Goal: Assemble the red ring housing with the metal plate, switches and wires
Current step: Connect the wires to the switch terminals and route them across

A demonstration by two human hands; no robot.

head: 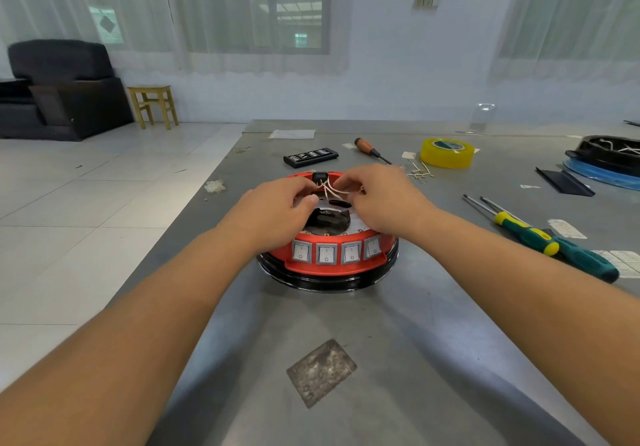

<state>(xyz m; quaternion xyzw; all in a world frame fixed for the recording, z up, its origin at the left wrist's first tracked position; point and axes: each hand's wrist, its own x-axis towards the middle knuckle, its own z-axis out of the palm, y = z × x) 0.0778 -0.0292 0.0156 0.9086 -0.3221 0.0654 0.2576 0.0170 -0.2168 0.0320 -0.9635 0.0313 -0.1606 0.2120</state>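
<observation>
On red ring housing, four switches, two hands

A matt red plastic ring housing sits on a glossy black base atop a dull, scuffed metal bench (glossy yellow tape roll at upper right); a bare wooden stool stands upper left.

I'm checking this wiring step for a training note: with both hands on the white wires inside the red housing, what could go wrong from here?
1. The left hand and right hand pinch thin white wires near the black part on the far wall; pulling might loosen a connection.
2. Both hands hide much of the metal plate, so a wire could get trapped unseen.
3. The red ring housing seems unclamped on the table; a tug may shift it.
</observation>
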